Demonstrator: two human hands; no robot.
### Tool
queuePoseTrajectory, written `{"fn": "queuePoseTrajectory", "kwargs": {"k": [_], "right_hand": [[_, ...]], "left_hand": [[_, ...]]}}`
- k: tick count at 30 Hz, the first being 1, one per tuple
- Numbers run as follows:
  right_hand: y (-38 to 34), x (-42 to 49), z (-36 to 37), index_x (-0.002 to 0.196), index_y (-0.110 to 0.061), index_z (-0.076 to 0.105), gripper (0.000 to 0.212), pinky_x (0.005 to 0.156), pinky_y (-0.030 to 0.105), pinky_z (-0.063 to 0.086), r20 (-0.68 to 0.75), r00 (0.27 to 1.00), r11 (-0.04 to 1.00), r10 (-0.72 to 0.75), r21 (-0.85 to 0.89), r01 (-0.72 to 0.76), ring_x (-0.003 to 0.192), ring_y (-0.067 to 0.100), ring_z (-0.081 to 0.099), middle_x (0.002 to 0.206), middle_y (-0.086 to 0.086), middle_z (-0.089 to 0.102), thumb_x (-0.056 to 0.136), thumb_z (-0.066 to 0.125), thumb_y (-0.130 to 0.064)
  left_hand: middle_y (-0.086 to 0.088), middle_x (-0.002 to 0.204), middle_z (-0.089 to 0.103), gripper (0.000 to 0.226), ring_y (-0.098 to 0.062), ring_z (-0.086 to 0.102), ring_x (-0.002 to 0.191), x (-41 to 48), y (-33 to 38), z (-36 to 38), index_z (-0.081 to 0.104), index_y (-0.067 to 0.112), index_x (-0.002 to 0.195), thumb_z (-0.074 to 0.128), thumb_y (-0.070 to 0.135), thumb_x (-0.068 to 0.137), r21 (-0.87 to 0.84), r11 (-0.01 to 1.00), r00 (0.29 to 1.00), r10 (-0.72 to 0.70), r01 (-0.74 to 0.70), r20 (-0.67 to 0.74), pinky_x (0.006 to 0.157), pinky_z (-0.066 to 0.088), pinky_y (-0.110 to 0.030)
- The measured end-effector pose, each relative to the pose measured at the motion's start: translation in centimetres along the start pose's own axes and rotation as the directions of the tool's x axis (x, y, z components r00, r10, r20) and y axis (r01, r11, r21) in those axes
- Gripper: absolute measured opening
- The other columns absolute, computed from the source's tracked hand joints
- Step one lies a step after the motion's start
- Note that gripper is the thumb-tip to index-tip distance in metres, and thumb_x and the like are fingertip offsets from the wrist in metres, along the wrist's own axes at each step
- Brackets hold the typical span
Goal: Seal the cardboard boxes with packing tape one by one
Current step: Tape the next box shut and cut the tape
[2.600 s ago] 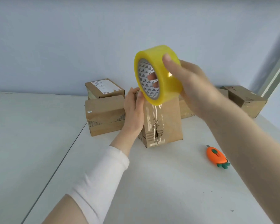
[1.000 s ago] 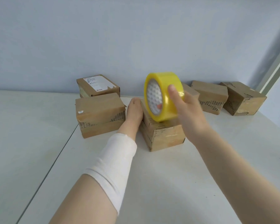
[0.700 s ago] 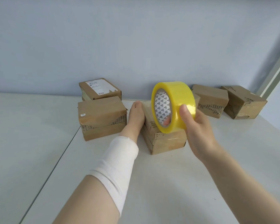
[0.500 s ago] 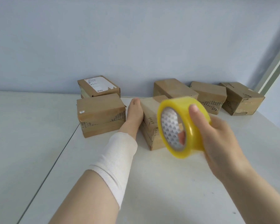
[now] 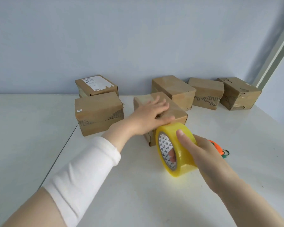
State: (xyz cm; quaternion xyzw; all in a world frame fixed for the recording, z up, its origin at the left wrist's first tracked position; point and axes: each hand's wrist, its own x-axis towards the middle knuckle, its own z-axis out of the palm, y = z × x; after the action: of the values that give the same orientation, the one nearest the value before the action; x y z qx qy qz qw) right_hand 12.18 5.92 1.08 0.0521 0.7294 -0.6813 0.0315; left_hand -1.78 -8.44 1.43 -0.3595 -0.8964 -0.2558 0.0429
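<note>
White table [image 5: 129,202], pale blue wall behind it, brown cartons along the far side. My left hand [image 5: 147,117] lies flat on top of the box [image 5: 179,113] I'm sealing, fingers straight, palm pressing the lid down. My right hand [image 5: 208,159] grips the tape roll [image 5: 185,161], thumb over the yellow band and fingers through the core. The roll sits just below and to the right of the left hand, against the box's near face and low by the table. I can't tell whether a clear strip runs from roll to box.

I judge this as the pull-down over the front edge. To do it well:
- Press hard with the left palm so the box doesn't slide toward me.
- Draw the roll taut and straight along the seam.
- Then rub the tape flat toward the edge.

The orange cutter [image 5: 217,149] is just behind the right hand, half hidden, handy for the cut. A neighbour box [image 5: 98,110] sits left of the left hand, apart and out of the way.
</note>
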Motion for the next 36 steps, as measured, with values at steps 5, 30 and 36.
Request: {"fn": "queuePoseTrajectory", "kwargs": {"k": [5,30,36], "right_hand": [[-0.1,0.0,0.8,0.091,0.000,0.056,0.047,0.055,0.028,0.051,0.155,0.987,0.995,-0.038,0.100,0.023,0.058,0.021,0.065,0.068,0.010,0.068,0.074,0.055,-0.044],[1.0,0.4,-6.6,0.089,-0.018,0.062,0.038,0.084,0.036,0.048,-0.102,0.995,0.960,-0.016,-0.278,-0.013,0.091,0.017,0.060,0.097,-0.001,0.068,0.086,0.052,-0.054],[3.3,3.9,-11.0,0.123,-0.010,0.057,0.051,0.092,0.035,0.033,-0.223,0.969,0.529,-0.104,-0.837,-0.136,0.120,0.035,0.029,0.123,0.018,0.045,0.089,0.053,-0.047]], "left_hand": [[0.005,0.156,0.018,0.060,-0.006,0.010,0.144,0.8,-0.5,0.2,0.030,0.020,0.146,0.045,0.046,0.094,0.096,0.995,0.999,-0.029,0.026,0.030,0.114,0.006,-0.024],[-0.003,0.077,0.065,0.020,-0.012,0.064,0.064,-6.4,6.4,2.3,0.061,0.013,0.085,0.057,0.032,0.090,-0.898,0.076,0.645,-0.722,0.434,0.251,0.049,0.051,-0.017],[0.000,0.071,0.065,0.016,-0.008,0.064,0.054,-6.2,6.9,2.8,0.061,0.016,0.082,0.058,0.030,0.090,-0.887,0.112,0.581,-0.790,0.448,0.194,0.047,0.050,-0.017]]}}
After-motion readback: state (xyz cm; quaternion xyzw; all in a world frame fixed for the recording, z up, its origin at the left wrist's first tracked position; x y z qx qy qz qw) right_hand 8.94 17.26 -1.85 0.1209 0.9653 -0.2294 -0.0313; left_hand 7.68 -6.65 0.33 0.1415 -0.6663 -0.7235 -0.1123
